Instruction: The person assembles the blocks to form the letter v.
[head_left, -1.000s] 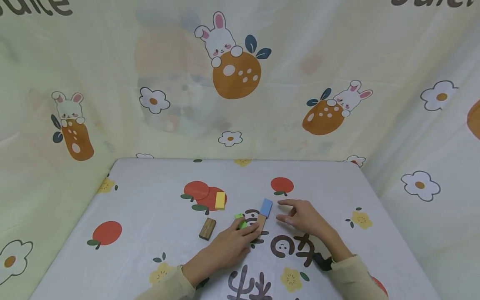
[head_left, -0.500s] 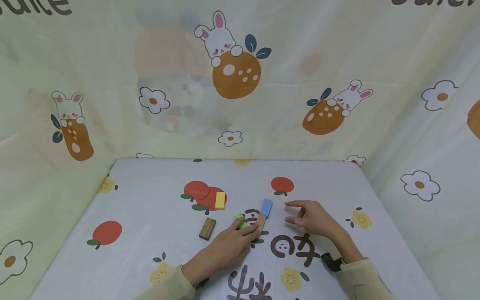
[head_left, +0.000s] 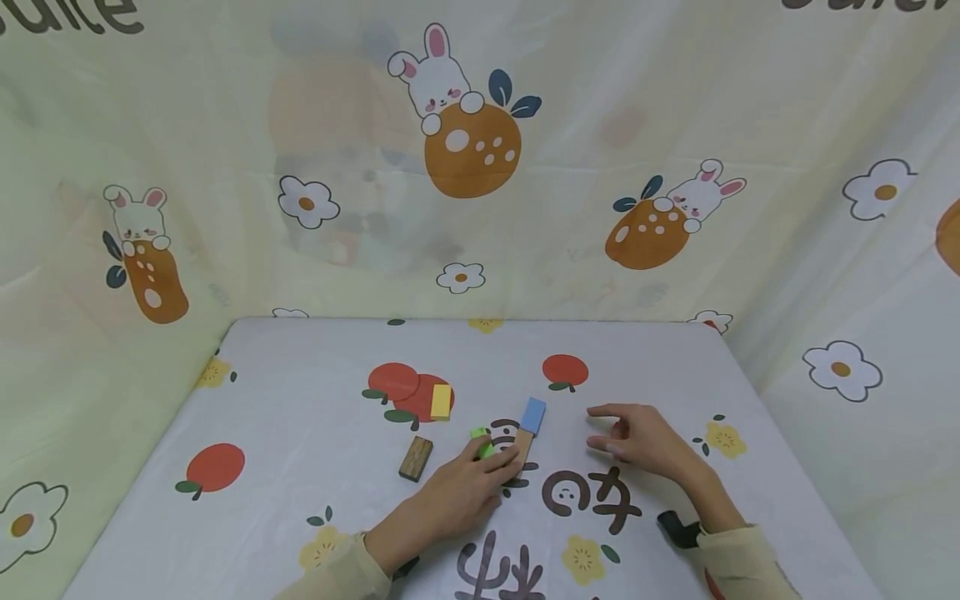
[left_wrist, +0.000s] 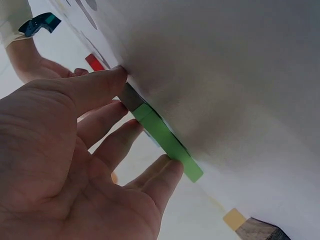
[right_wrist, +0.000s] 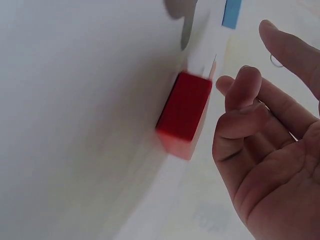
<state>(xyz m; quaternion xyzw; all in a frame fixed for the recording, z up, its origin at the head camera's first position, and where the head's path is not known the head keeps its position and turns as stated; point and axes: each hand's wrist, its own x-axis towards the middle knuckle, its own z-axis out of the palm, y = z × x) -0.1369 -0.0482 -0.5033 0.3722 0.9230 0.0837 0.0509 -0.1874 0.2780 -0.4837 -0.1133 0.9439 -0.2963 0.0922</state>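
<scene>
Green block (left_wrist: 165, 137), part hidden under L hand (head_left: 453, 496) — grip spread, R hand (head_left: 637, 437) spread too, red block (right_wrist: 185, 107) blurred

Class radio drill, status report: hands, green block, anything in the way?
Left hand: fingers touching green block. Right hand: empty, away from blue block. In the way: left hand partly hides green block in head view.

The right hand (head_left: 642, 435) draws away from the blue block (head_left: 533, 415) in the head view, widening the gap beside it. Its sleeve (head_left: 744, 560) and black wrist device (head_left: 679, 530) shift the same way, the device now apart from the dark printed character (head_left: 618, 502). A red print (head_left: 713, 586), first peeking out on the sleeve's far side, shows on its near side.
</scene>
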